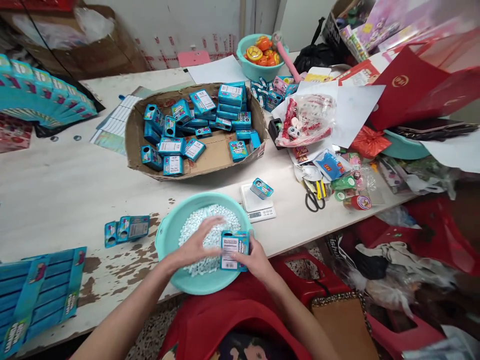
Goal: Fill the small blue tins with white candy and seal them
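Note:
A small blue printed box (234,251) is held upright over the right part of a turquoise basin (168,235). My right hand (257,257) grips it from its right side, fingers behind and thumb on the front. Close to its left edge is my left hand (198,245), fingers apart and slightly blurred, above the small white pieces (210,225) in the basin. Beside the basin's upper right rim, another blue box (261,188) rests on a white digital scale (262,215).
Behind the basin stands a cardboard tray (210,155) of blue boxes. Flat blue cartons (133,227) lie at left, near larger stacks (37,290). Black-handled scissors (314,200) and tape rolls (343,187) lie right. A turquoise bowl (258,72) holds orange toys.

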Available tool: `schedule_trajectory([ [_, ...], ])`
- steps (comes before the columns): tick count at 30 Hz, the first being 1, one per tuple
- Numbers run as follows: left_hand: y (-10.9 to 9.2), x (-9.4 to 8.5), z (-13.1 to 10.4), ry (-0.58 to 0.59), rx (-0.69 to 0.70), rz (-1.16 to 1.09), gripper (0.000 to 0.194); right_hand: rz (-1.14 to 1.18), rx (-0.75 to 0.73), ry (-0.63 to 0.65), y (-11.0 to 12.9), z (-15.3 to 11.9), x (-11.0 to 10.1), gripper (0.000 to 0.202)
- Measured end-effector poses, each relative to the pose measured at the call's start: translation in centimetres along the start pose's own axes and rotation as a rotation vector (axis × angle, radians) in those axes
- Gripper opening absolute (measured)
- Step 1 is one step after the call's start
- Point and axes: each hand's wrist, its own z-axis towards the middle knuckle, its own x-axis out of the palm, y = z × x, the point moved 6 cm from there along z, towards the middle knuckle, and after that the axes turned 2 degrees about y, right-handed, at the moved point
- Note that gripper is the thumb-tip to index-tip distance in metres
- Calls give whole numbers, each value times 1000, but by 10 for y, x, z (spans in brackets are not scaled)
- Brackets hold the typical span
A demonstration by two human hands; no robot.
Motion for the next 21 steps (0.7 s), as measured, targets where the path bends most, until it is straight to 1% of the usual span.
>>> schedule_trajectory([
  [1,24,-1,0,-83,-124,68,54,-92,-78,-82,-5,-4,0,43],
  [2,48,-1,-2,-129,-256,167,50,-190,-171,-157,-8,-8,1,41],
  [3,69,3,-5,-130,-372,275,49,-282,-272,-218,-11,-11,4,38],
  [4,85,9,-9,-106,-461,377,50,-362,-373,-266,-13,-15,7,35],
  [5,96,17,-15,-67,-525,461,53,-431,-469,-305,-15,-17,12,35],
  [6,101,28,-22,-32,-572,519,57,-491,-552,-349,-17,-19,16,36],
  [7,102,39,-30,-10,-613,552,61,-541,-615,-404,-19,-20,20,38],
  [9,96,62,-46,17,-699,546,69,-612,-679,-530,-22,-20,23,42],
  [11,83,89,-55,71,-757,444,75,-643,-693,-619,-26,-18,25,44],
  [12,76,102,-55,96,-764,365,74,-651,-693,-641,-27,-18,26,43],
  [13,68,114,-51,111,-756,267,71,-657,-690,-657,-29,-17,26,43],
  [15,56,132,-37,83,-728,0,51,-661,-680,-680,-31,-17,25,42],
  [17,50,143,-19,-1,-705,-319,25,-653,-662,-693,-31,-18,23,42],
  [18,49,146,-11,-38,-697,-457,16,-636,-645,-695,-31,-18,22,42],
  [19,49,147,-4,-68,-691,-560,13,-606,-616,-693,-30,-18,20,42],
  [21,51,145,4,-103,-676,-702,17,-501,-515,-680,-28,-16,13,43],
])
